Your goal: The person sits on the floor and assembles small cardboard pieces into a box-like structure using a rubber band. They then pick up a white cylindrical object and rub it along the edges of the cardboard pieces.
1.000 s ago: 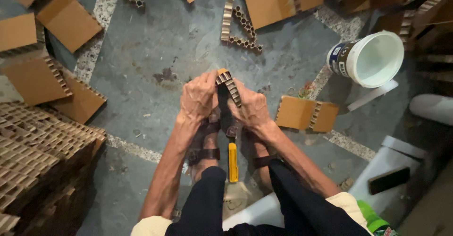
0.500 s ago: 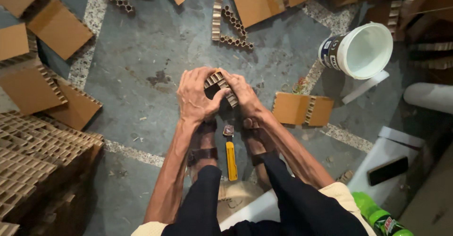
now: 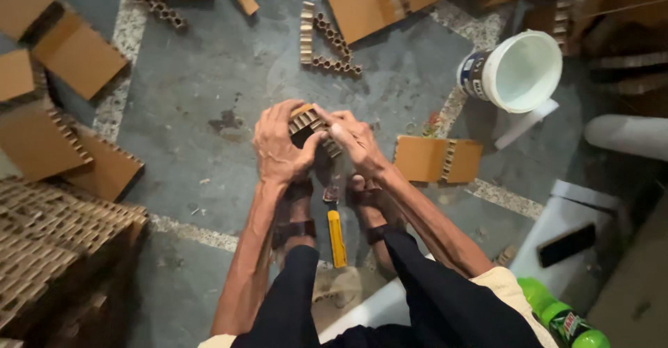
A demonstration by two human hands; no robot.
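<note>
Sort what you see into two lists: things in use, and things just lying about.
In use: left hand, right hand, honeycomb cardboard piece.

Lying about: yellow knife, white bucket, cardboard sheets, green bottle, black phone.

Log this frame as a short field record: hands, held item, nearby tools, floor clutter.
left hand: grip closed on honeycomb cardboard piece
right hand: grip on the same piece, opposite side
tool: yellow-handled cutter on the floor between the feet
bucket: white bucket, upper right, tipped on its side
floor: grey concrete, strewn with cardboard panels
bottle: green bottle, lower right
</note>
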